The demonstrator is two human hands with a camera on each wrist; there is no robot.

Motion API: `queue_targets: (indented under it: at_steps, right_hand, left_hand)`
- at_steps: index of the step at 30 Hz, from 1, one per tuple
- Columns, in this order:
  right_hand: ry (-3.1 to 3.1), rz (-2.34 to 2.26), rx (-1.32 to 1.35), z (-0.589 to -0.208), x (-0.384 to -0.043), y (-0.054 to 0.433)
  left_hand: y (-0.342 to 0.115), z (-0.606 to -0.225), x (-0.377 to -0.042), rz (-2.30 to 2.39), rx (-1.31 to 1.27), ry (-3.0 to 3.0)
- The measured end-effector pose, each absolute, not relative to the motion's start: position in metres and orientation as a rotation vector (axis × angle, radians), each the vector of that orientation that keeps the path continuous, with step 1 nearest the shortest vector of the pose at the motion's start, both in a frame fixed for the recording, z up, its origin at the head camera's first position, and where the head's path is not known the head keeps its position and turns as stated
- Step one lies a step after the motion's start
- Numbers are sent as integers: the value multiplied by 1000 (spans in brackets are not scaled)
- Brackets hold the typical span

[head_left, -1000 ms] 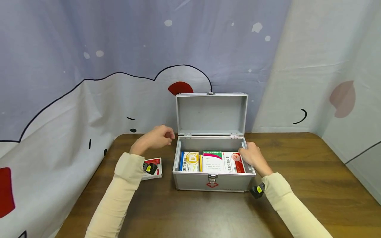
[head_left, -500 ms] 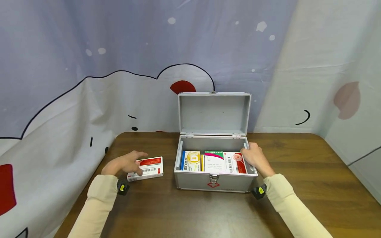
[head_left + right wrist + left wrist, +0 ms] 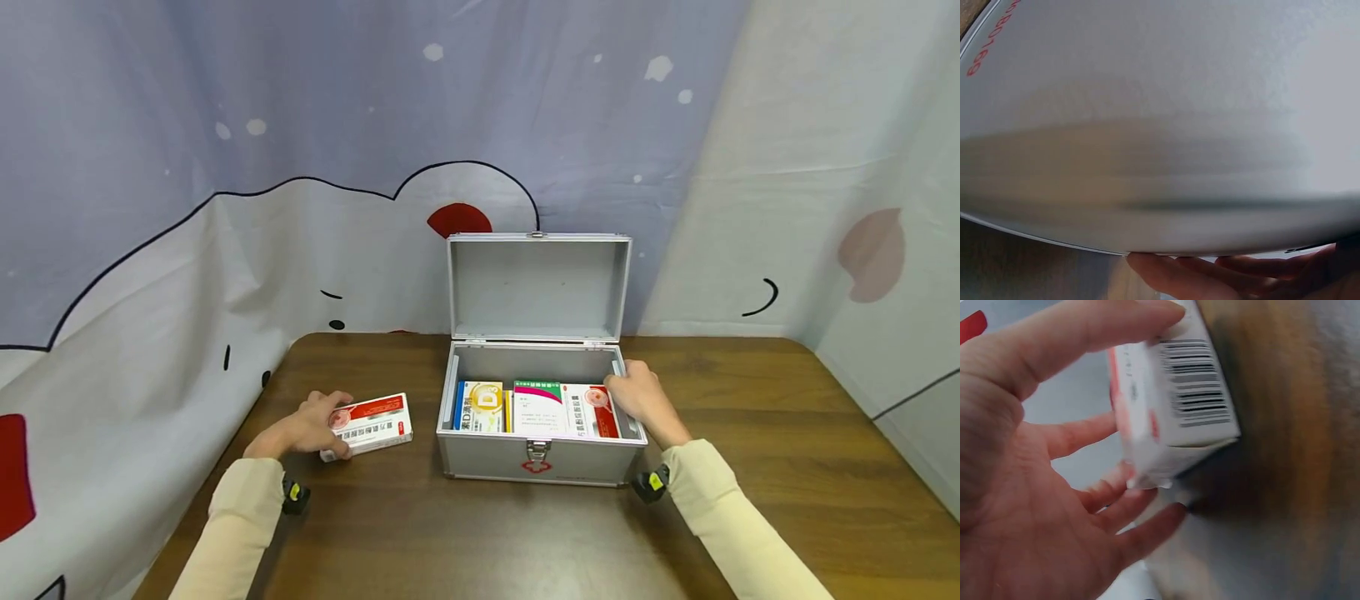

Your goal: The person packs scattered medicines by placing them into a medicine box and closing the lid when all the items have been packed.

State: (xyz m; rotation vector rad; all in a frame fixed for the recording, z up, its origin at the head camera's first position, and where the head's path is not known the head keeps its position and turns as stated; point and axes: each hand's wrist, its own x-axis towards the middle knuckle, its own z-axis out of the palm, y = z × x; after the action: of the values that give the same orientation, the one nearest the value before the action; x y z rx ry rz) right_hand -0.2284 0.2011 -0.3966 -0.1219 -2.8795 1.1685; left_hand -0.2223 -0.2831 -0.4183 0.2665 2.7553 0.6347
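A white and red medicine box [image 3: 371,423] lies left of the metal case, in the grip of my left hand [image 3: 309,425]. Seen from the left wrist, the thumb presses near the barcode end of that carton [image 3: 1194,394], while the fingers reach along its opposite side. My right hand [image 3: 641,400] holds the right side wall of the silver first-aid case [image 3: 480,457], thumb over the rim. Its fingers [image 3: 1179,275] show along the case edge in the right wrist view. The case lid [image 3: 536,287] stands up, and medicine cartons fill the front of the case.
Inside the case are a yellow and white D3 carton [image 3: 482,407], a green and white carton [image 3: 537,408] and a red and white carton [image 3: 588,410]. The wooden table [image 3: 480,542] meets a printed curtain [image 3: 360,267] behind.
My left hand has come down from beside the case's back left, moved left and taken hold of the medicine box, which has tilted slightly. The right hand stays on the case wall.
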Motion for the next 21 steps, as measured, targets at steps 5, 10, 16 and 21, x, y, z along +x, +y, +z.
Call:
queue_targets:
  at_steps: [5, 10, 16, 21]
  right_hand:
    - [-2883, 1167, -133, -397, -228, 200]
    - [-2881, 1159, -134, -396, -227, 200]
    - [-2879, 1170, -134, -396, -227, 200]
    - [-2877, 1180, -126, -395, -227, 199]
  left_hand:
    - [-285, -425, -221, 655, 304, 2795]
    - [-285, -430, -220, 643, 310, 2842]
    - [-285, -432, -217, 657, 314, 2896]
    - [-286, -427, -213, 666, 318, 2955]
